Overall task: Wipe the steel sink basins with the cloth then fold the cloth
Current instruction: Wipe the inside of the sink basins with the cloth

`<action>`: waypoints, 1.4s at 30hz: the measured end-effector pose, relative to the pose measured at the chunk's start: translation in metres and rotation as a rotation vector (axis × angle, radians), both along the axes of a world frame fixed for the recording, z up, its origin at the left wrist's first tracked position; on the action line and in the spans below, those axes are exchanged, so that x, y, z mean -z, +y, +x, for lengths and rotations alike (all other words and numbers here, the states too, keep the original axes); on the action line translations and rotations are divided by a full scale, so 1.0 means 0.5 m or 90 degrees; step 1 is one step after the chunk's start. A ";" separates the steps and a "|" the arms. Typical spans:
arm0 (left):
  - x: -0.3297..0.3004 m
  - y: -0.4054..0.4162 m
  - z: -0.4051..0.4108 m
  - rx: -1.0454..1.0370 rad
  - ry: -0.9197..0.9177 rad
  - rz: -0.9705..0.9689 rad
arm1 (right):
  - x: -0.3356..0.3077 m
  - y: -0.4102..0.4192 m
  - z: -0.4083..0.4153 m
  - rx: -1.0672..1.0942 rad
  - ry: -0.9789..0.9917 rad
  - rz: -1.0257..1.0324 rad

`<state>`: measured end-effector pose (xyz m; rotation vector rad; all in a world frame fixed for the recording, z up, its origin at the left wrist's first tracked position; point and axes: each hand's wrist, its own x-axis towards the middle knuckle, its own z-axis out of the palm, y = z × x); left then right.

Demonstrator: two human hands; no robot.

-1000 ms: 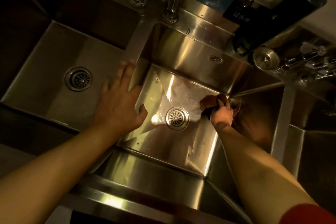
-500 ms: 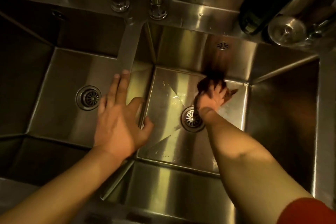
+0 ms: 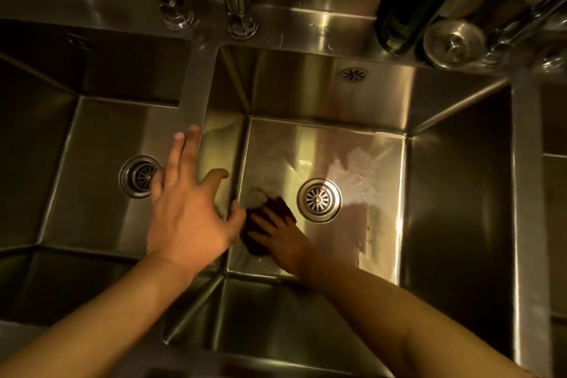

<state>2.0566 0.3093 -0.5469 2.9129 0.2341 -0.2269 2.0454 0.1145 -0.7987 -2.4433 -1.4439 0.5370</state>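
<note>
Right hand (image 3: 283,241) is pressing a dark cloth (image 3: 267,224) flat against the floor of the middle basin (image 3: 352,144), down in the near-left corner, just beside the round drain (image 3: 319,200); its grip is flattened over the cloth, fingers spread on top and not curled round it, which looks like the way to put weight into the wipe. The cloth is bunching into a dark wad under those fingers, touching the steel and partly hidden by the hand. Left hand (image 3: 187,209) is resting open on the divider (image 3: 202,95) between the two basins, fingers straight and splayed, thumb reaching toward the middle basin, holding nothing; I am reading that as bracing, so the body can lean in deep. The left basin (image 3: 101,150) with its own drain (image 3: 139,175) is sitting apart from the cloth. Pale smears are showing on the middle floor right of the drain, so wiping seems only partly done, and folding is not yet started. Taps (image 3: 236,0) and a bottle (image 3: 405,9) are standing on the back ledge.
</note>
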 end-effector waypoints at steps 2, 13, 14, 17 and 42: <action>0.002 0.001 -0.001 0.002 -0.012 0.011 | -0.007 -0.100 -0.032 -0.071 -0.002 -0.015; 0.005 0.005 0.006 0.028 0.042 0.060 | -0.067 -0.408 0.068 0.398 0.125 -0.259; 0.004 0.009 0.005 0.043 0.037 0.049 | -0.059 -0.405 0.102 0.432 0.111 -0.264; -0.002 0.017 -0.001 0.073 0.033 0.037 | -0.029 -0.373 0.217 0.494 0.095 -0.253; -0.006 0.006 -0.004 0.005 0.024 -0.030 | 0.007 -0.106 -0.021 -0.030 0.061 -0.087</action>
